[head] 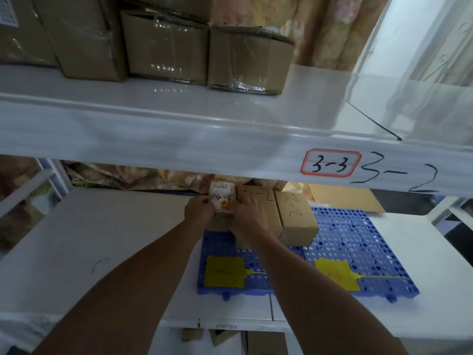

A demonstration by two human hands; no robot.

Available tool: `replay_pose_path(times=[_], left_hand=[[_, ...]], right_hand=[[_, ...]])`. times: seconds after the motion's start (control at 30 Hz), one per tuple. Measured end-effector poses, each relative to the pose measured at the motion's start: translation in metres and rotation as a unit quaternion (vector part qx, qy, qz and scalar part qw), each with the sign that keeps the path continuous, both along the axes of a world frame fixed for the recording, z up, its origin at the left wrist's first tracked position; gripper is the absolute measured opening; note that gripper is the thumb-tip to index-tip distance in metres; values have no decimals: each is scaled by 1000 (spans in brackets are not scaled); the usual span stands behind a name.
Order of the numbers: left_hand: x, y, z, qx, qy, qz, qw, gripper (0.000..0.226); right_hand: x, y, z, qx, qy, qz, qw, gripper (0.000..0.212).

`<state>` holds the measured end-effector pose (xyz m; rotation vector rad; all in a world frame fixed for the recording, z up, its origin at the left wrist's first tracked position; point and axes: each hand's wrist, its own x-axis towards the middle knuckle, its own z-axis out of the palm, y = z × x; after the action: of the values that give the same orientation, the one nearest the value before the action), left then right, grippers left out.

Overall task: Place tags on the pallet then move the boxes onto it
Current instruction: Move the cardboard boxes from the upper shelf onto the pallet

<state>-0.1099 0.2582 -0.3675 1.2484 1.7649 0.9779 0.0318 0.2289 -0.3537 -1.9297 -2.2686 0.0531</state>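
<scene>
White-labelled cardboard sits between the two hands: the left hand [199, 209] has its fingers curled round the left edge of a small box [222, 201], pinching it near the top, while the right hand [249, 213] lies against the box's right edge with its fingers fairly straight and spread, their tips reaching over the top of the neighbouring box marked 3-2 [261, 194]. Whether the right thumb hooks round the held box cannot be told. The held box carries a white label with a barcode strip, "4-4" written by hand and a small orange picture, and it stands at the back left corner of the blue perforated pallet [358, 242]. Just right of the 3-2 box, touching it, stands a third plain brown box marked 2-2 [297, 219], also on the pallet. Two yellow tags lie flat along the pallet's front edge, the left tag [224, 271] and the right tag [332, 275], well apart. The pallet rests on a white shelf [102, 239].
</scene>
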Motion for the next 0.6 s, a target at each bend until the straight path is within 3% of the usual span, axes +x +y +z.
replay_pose_path(times=[0.23, 0.4, 0.5, 0.6], left_hand=[[-3, -9, -4, -3, -15, 9, 1000, 19], [-10, -21, 1, 12, 1, -9, 1000, 29], [-17, -37, 11, 14, 47, -38, 998, 46], [-24, -52, 22, 15, 141, -111, 984, 46]], right_hand=[[4, -10, 2, 11, 37, -1, 999, 46], [9, -20, 13, 24, 66, -26, 997, 44], [15, -31, 23, 4, 82, -31, 996, 49], [14, -46, 36, -30, 61, -20, 998, 49]])
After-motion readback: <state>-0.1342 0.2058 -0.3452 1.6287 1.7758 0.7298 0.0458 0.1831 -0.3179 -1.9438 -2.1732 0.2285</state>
